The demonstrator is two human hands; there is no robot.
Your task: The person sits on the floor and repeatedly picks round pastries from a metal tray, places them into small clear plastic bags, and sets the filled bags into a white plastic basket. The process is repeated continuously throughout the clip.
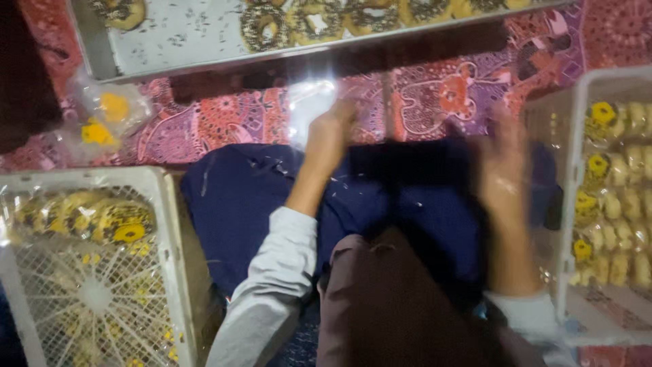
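Note:
My left hand (331,130) reaches forward over my dark blue lap cloth (251,197), its fingers curled on the edge of a shiny clear plastic bag (307,102) that lies on the patterned pink mat (224,119). My right hand (504,166) is raised at the right and blurred by motion. Its fingers are apart and nothing shows in it. It hovers just left of the white crate (569,204) on the right. Both arms wear grey sleeves.
A metal tray (183,37) with ring-shaped sprinkled pastries (316,20) lies across the top. The right crate holds bagged pastries (621,197). A white mesh crate (166,224) at the lower left holds a few bagged ones (95,217). Small plastic bags with yellow labels (109,115) lie at the left.

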